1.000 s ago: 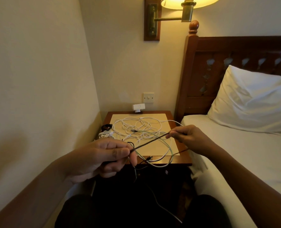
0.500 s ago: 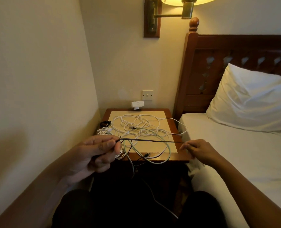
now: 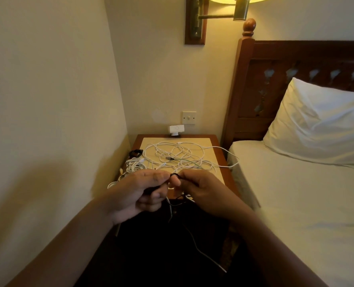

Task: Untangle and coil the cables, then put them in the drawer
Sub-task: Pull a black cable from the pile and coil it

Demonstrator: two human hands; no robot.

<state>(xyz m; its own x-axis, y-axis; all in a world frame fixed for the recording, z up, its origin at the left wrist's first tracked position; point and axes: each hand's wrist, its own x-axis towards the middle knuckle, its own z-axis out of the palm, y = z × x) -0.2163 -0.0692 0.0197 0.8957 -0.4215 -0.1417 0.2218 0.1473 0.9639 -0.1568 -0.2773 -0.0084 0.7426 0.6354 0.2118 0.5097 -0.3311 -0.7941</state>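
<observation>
Hard against the wall, the left hand (image 3: 138,189) pinches the black cable (image 3: 174,174) between curled fingers and thumb. The cable's small loop stands just right of those fingertips, and its tail hangs straight down. The right hand (image 3: 203,189), equally near, grips the loop's other side. Behind them white cables (image 3: 172,156) sprawl over the nightstand (image 3: 226,175). There looks to be open room below, and the bed (image 3: 296,193) lies to the right.

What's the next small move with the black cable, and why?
Probably the right hand should slide down the slack and bring up another turn. It and the left hand both pinch the black cable at one small loop, while a long length trails down, uncoiled.
</observation>
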